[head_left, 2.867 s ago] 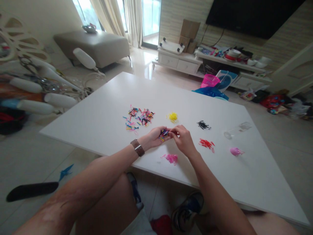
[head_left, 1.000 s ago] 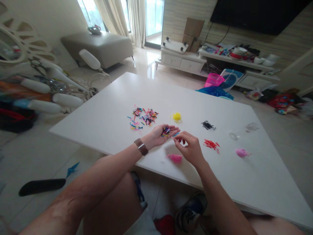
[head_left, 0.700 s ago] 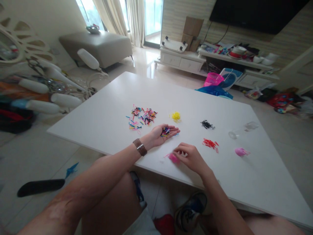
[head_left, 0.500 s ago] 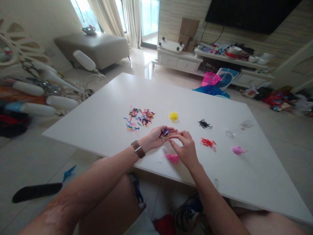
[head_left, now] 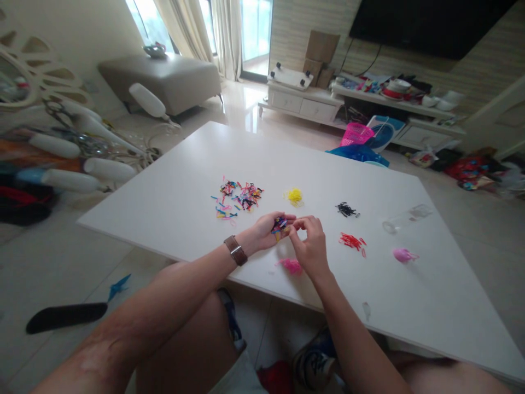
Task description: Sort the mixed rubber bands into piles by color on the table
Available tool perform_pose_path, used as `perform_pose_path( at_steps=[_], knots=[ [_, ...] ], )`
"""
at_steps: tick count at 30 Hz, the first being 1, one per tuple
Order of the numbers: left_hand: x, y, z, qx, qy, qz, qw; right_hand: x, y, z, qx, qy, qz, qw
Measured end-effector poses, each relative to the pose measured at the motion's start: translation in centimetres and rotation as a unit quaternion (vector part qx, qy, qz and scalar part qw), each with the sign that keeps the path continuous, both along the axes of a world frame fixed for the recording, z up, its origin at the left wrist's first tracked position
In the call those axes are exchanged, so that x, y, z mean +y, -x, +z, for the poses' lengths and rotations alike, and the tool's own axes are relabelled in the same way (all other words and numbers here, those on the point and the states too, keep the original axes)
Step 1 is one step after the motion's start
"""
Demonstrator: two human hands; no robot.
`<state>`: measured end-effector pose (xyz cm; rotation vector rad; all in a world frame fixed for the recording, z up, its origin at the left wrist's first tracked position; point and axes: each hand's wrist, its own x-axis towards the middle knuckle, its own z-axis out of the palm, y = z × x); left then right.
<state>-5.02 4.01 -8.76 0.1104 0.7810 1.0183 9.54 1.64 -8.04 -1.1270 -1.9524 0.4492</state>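
Observation:
My left hand (head_left: pixel 268 230) is palm up and cupped, holding a small heap of mixed-colour elastic bands (head_left: pixel 279 224). Thumb and forefinger of my right hand (head_left: pixel 309 241) are pinched together at the left fingertips; whatever may be between them is too small to make out. A larger mixed pile of elastic bands (head_left: pixel 249 196) lies beyond my left hand. Sorted by colour around my hands are yellow bands (head_left: pixel 294 196), black bands (head_left: pixel 346 209), red bands (head_left: pixel 351 241) and pink bands (head_left: pixel 292 266), the last partly behind my right hand.
On the right of the white table (head_left: pixel 164 208) are a clear container (head_left: pixel 406 219) lying on its side and a pink pouch-like thing (head_left: pixel 404 255). A small clear item (head_left: pixel 366 311) lies near the front edge. White lamp arms (head_left: pixel 109 169) stand close to the left side.
My right fingers have drawn in from an outstretched pinch to a more bent one at the left fingertips. The left hand still cups the bands. The view has shifted slightly.

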Motion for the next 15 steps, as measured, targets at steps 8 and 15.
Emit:
perform_pose_path(
  at_steps=[8, 15],
  knots=[
    [-0.2, -0.2, 0.7, -0.032, 0.015, 0.037, 0.999, -0.5, 0.3, 0.9, 0.017, 0.044, 0.004, 0.999],
    [0.5, 1.2, 1.2, -0.042, 0.021, 0.086, 0.995, 0.6, -2.3, -0.1, -0.044, 0.121, 0.043, 0.991]
  ],
)
